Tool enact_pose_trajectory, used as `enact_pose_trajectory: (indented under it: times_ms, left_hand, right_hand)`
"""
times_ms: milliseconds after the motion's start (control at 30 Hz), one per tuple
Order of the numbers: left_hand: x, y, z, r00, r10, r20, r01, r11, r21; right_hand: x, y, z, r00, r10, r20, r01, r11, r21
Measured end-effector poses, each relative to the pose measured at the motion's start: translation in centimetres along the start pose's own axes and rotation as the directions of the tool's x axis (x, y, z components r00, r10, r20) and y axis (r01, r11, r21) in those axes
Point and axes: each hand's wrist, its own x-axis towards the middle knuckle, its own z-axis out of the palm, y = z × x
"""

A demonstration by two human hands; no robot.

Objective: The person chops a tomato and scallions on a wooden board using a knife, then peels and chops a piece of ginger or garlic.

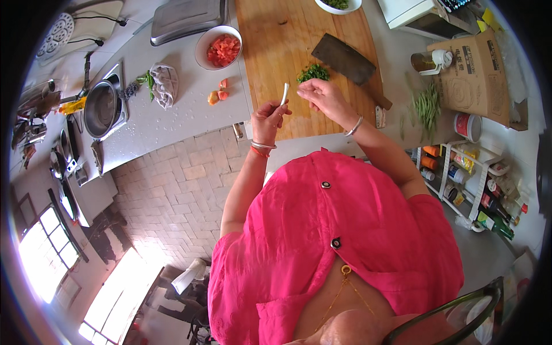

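My left hand [268,115] pinches a short white stalk [285,93], likely scallion, and holds it upright over the near left part of a wooden cutting board [276,47]. Close by on the right is my right hand [322,95], its fingers loosely bent and nothing visible in them. Just beyond the right hand lies a small pile of chopped green herbs [313,73]. A cleaver with a dark blade [344,58] rests flat on the board, its wooden handle [379,100] pointing towards the near right edge.
Left of the board stand a bowl of diced tomato [223,48], tomato scraps [218,92], a crumpled cloth [164,86] and a metal pan [101,108]. A white bowl of chopped greens [338,5] is at the far edge. Green beans [426,105] and a cardboard box [472,79] lie right.
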Motion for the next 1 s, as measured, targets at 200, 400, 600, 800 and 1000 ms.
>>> enact_pose_trajectory:
  times_ms: [200,400,600,800,1000]
  left_hand:
    - [-0.6,0.7,0.8,0.999,0.044,-0.031,-0.041,0.994,0.103]
    - [-0.4,1.4,1.2,0.998,-0.016,0.053,0.023,0.991,-0.132]
    - [1.7,0.5,1.3,0.997,-0.030,0.074,0.061,0.886,-0.460]
    - [3.0,-2.0,1.0,0.987,-0.114,0.112,0.156,0.839,-0.521]
    - [3.5,-2.3,1.4,0.980,-0.126,0.154,0.191,0.810,-0.554]
  right_hand:
    - [1.8,-0.6,1.4,0.994,0.090,0.064,-0.103,0.969,0.224]
    - [1.7,-0.2,1.1,0.999,-0.009,0.037,0.005,0.994,0.110]
    - [-2.5,-1.4,0.6,0.976,-0.125,0.177,0.129,0.992,-0.010]
    - [-9.4,-0.9,-7.7,0.961,0.170,0.218,-0.174,0.985,-0.001]
    - [-18.6,4.7,-15.7,0.657,0.681,0.323,-0.665,0.725,-0.177]
